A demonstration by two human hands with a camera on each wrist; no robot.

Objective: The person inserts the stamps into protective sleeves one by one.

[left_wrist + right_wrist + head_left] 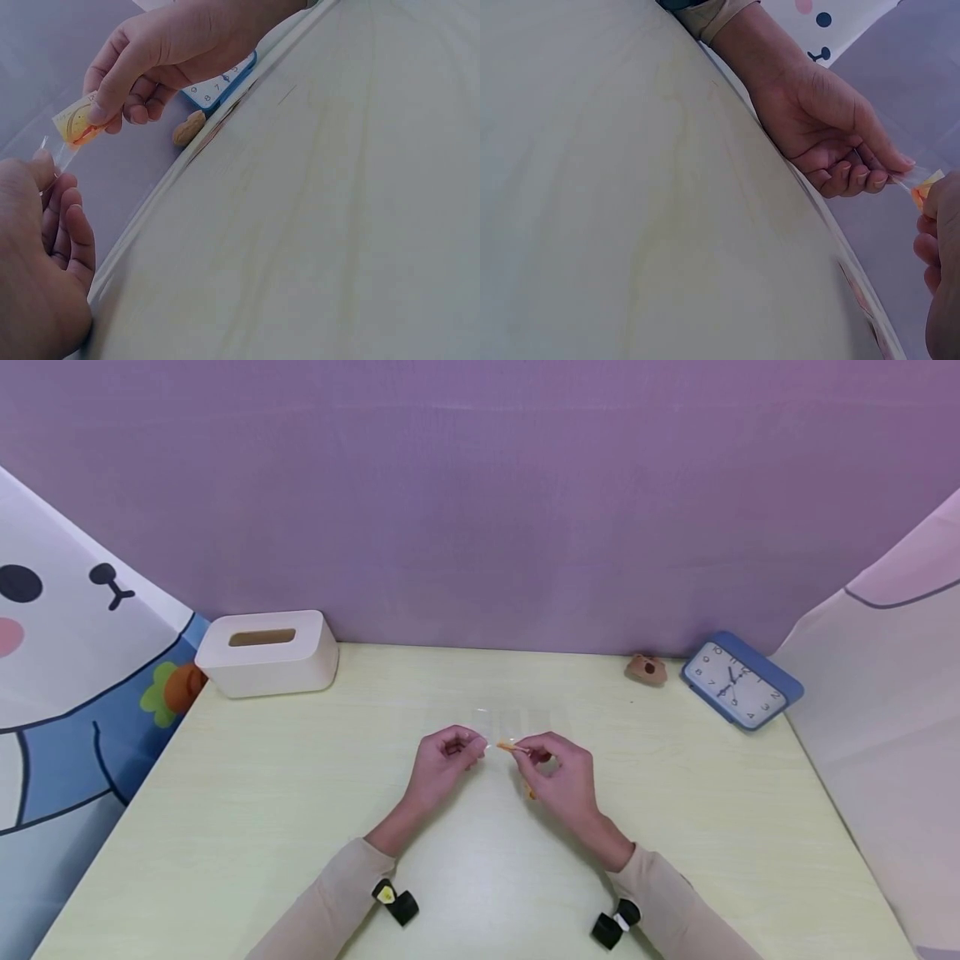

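Observation:
My left hand (447,760) pinches the end of a thin clear plastic film (66,156) between thumb and forefinger. Facing it, my right hand (558,774) holds a small yellow and orange printed piece (77,124) between thumb and fingertips. In the left wrist view the film runs from the left fingertips up to the printed piece. The right wrist view shows the same stretch of film between both hands, with part of the printed piece hidden by the right fingers. Below the right hand, an orange bit (531,792) peeks out in the head view.
Faint clear plastic (512,720) lies on the pale table (480,877) just beyond the hands. A white tissue box (270,668) stands at the back left. A small brown figure (645,670) and a blue clock (738,681) sit at the back right, before a purple backdrop.

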